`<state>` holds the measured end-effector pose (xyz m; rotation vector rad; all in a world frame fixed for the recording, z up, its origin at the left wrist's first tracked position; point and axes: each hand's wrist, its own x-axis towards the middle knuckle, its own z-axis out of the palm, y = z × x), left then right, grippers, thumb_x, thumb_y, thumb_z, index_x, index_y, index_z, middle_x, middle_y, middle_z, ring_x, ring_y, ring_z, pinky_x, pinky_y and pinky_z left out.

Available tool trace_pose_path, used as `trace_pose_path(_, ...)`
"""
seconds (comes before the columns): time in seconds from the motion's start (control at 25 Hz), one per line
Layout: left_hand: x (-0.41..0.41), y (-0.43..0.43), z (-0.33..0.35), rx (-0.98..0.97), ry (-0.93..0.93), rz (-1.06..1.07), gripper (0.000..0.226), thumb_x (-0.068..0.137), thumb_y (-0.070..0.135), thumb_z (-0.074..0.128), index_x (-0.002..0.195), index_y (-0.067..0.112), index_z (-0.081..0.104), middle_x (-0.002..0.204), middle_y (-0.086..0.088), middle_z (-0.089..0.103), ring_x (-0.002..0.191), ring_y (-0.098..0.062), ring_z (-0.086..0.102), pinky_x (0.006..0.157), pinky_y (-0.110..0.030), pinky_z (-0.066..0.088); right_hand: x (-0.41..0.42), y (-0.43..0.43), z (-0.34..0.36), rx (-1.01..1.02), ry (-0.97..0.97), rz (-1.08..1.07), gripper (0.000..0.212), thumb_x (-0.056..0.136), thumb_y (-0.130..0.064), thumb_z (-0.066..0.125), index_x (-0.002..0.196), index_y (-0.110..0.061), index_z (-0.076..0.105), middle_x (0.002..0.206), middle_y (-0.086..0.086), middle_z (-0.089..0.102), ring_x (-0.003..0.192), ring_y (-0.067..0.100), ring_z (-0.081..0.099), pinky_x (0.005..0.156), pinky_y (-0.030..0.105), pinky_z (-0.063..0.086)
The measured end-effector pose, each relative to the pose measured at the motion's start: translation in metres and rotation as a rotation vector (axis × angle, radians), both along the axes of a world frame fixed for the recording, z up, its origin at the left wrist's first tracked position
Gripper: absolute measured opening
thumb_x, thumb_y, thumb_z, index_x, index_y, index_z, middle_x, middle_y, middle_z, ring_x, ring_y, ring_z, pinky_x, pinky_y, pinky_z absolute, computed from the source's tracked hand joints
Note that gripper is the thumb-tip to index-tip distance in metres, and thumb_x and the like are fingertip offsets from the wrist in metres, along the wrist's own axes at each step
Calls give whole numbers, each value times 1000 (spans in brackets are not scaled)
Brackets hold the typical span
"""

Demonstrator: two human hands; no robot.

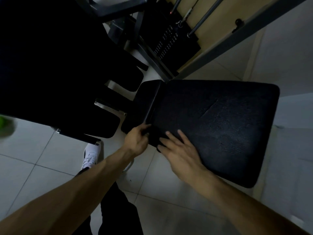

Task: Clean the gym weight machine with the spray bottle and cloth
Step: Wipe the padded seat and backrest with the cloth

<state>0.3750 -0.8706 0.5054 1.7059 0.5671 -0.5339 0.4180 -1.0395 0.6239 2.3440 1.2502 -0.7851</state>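
Here we are at the weight machine (169, 39), and all the action is on the big black seat pad (220, 126). Both arms are stretched down to the pad's near-left corner. The right hand (179, 150) lies flat on the pad, fingers straight and spread, holding nothing that I can make out. The left hand (137, 141) is just beside it, at the seam where the seat pad meets the smaller pad (142, 102). Its fingers curl into something dark there. Cloth or the pad's own edge? In this gloom I cannot tell.

No spray bottle shows near the seat pad. There is only a green blur (5, 124) far off to the pad's left, too smeared to name. A white shoe (91, 155) stands on the tiled floor (42, 158) left of the pad and below that corner.

To my eye this is the wiping step, starting at that corner, with most of the seat pad left to cover. The next move looks like a firm, flat sweep from the corner out towards the pad's far right edge, pressing evenly over the textured surface and the crease in its middle.
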Motion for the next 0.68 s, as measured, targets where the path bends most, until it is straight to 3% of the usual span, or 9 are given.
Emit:
trace_pose_path(0.12, 0, -22, 19, -54, -6, -134, 57, 105, 28, 51, 159, 29, 32, 170, -1, 12, 155, -24, 19, 124, -46, 26, -7, -71, 77, 163, -207, -15, 47, 92, -7, 39, 122, -12, 74, 137, 12, 66, 137, 39, 53, 117, 59, 33)
trace_pose_path(0.24, 3, -33, 25, 42, 13, -249, 64, 105, 26, 50, 162, 26, 21, 170, -10, 2, 156, -33, 10, 126, -47, 20, -16, -67, 73, 124, -298, -90, 41, 90, -6, 44, 115, -6, 77, 130, 17, 69, 127, 38, 62, 113, 57, 39)
trace_pose_path(0.32, 4, -29, 21, 35, 9, -268, 67, 101, 12, 49, 161, 25, 23, 170, -12, 3, 156, -32, 9, 126, -47, 17, -19, -28, 28, 49, -207, -110, 36, 87, -8, 55, 116, -6, 77, 132, 18, 68, 129, 36, 61, 122, 53, 31)
trace_pose_path(0.4, 3, -20, 10, -54, 9, -243, 67, 99, 2, 50, 158, 24, 30, 169, -9, 8, 156, -27, 10, 127, -43, 19, -13, 14, -4, 12, -74, -158, 40, 90, -11, 62, 129, -7, 70, 143, 17, 60, 143, 34, 48, 127, 49, 9)
trace_pose_path(0.48, 7, -12, 7, -103, 19, -235, 63, 99, 1, 52, 156, 22, 35, 169, -7, 13, 156, -21, 12, 126, -35, 17, -2, 18, -1, -41, -34, -147, 46, 94, -9, 52, 140, -8, 61, 154, 15, 50, 151, 32, 35, 127, 49, -4)
trace_pose_path(0.6, 20, -19, 25, -107, 128, -253, 65, 103, 32, 57, 160, 23, 27, 170, -3, 4, 156, -21, 13, 123, -31, 17, 0, -45, 61, 116, -239, -161, 55, 86, -4, 40, 132, -10, 69, 147, 12, 59, 141, 31, 51, 125, 54, 13)
trace_pose_path(0.68, 27, -27, 39, -76, 180, -307, 81, 99, 50, 57, 163, 20, 17, 170, -4, -5, 156, -27, 12, 125, -36, 17, -3, -84, 104, 141, -382, -276, 51, 84, 2, 53, 131, -11, 70, 145, 12, 60, 138, 31, 54, 123, 57, 22)
